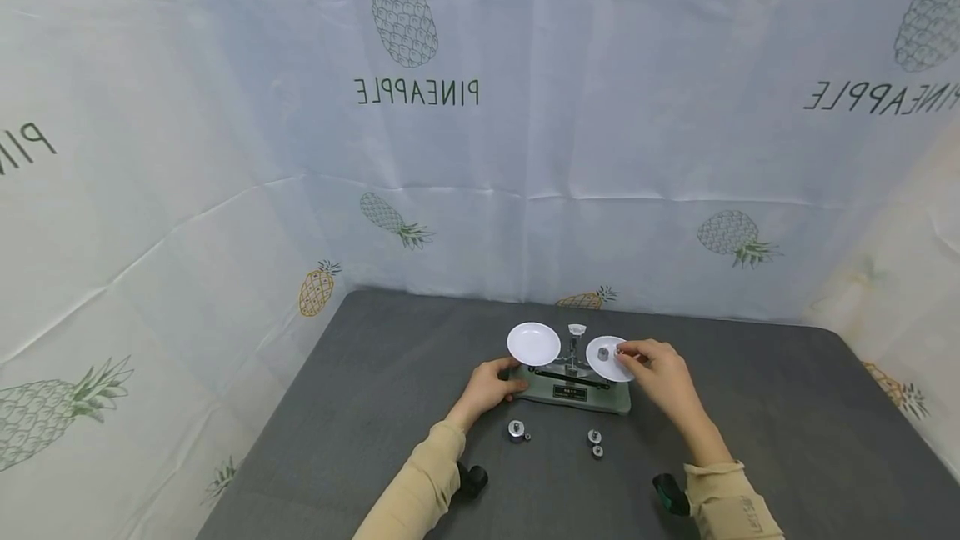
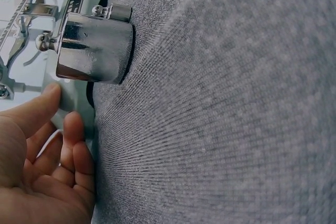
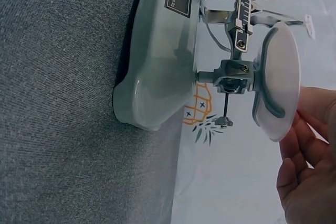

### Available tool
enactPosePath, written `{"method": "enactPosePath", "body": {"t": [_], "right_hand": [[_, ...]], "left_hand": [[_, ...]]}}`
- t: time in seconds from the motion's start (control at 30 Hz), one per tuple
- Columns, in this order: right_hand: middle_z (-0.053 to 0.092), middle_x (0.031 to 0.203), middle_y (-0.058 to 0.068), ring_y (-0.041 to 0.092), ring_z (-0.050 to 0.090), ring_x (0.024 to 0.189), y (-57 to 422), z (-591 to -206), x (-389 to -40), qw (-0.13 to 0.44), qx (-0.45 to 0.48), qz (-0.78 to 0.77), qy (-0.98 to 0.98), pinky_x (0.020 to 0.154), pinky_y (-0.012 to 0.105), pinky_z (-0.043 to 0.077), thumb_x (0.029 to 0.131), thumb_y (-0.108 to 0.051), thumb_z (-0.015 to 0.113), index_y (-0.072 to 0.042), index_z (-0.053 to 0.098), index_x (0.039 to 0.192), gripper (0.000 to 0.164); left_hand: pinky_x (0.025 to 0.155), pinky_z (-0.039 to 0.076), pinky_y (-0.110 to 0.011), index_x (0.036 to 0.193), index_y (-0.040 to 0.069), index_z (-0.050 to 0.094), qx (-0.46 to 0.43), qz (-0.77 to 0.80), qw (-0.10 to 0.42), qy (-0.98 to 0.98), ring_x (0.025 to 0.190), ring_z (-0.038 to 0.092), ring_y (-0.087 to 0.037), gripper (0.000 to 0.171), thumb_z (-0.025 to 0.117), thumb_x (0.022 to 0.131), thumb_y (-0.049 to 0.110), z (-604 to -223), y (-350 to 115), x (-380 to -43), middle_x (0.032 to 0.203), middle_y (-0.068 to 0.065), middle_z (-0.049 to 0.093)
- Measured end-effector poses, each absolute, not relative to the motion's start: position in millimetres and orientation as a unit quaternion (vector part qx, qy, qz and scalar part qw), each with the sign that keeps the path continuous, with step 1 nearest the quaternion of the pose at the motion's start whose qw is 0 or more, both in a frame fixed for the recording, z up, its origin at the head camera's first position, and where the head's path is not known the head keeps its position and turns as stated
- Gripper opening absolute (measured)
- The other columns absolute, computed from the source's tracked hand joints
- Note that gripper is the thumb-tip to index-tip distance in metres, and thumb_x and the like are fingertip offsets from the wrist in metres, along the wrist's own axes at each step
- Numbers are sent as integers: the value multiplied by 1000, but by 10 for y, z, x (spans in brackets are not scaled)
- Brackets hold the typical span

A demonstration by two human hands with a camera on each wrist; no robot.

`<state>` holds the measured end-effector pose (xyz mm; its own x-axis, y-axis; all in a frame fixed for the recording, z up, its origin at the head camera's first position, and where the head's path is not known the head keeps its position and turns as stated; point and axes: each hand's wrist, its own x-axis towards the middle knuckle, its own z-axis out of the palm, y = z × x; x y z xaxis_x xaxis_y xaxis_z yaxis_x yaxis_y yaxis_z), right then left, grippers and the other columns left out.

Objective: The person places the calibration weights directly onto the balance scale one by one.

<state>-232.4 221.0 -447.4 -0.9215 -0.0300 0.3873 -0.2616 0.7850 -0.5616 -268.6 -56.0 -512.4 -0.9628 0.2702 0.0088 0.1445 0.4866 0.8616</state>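
A balance scale with a green base (image 1: 536,387) stands on the dark table. My left hand (image 1: 483,390) grips the left end of that base, thumb on top and fingers curled at its side. My right hand (image 1: 660,369) has its thumb and forefinger at the right edge of the white right pan (image 1: 613,371). On this pan sits a metal weight (image 1: 603,353), just left of the fingertips. Behind the pan in the right wrist view, the fingertips are hidden; whether they pinch something cannot be told. The left pan (image 1: 533,344) bears nothing and sits higher.
In front of the scale stand a large weight (image 1: 516,430) beside a tiny one (image 1: 527,437), and two weights (image 1: 595,437) farther right. Dark objects (image 1: 471,482) lie by the sleeves. A pineapple-print cloth (image 1: 525,248) hangs behind the grey table (image 1: 360,407).
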Motion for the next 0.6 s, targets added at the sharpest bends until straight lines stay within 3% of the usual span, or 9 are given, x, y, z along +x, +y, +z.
{"method": "enactPosePath", "body": {"t": [0.13,0.23,0.6], "right_hand": [[69,95,16,36,51,93,2188,-4487,-2343,188,78,311,-928,78,51,35,81,-10,70,-3,72,95,16],[68,99,17,40,46,99,2170,-4491,-2350,186,68,306,-931,81,57,27,81,-11,70,-4,73,94,15],[67,103,18,42,46,102,2148,-4480,-2343,162,56,301,-938,80,57,26,83,-13,68,-6,73,98,17]], "left_hand": [[53,45,-22,120,3,61,121,493,63,859,55,56,-8,44,72,80,19,-5138,-560,-2688,104,-17,67],[53,45,-23,120,3,61,121,493,62,859,55,57,-9,44,72,80,19,-5145,-564,-2686,102,-17,67],[53,45,-22,119,3,62,119,489,59,862,55,58,-10,45,73,80,20,-5137,-564,-2673,101,-17,67]]}}
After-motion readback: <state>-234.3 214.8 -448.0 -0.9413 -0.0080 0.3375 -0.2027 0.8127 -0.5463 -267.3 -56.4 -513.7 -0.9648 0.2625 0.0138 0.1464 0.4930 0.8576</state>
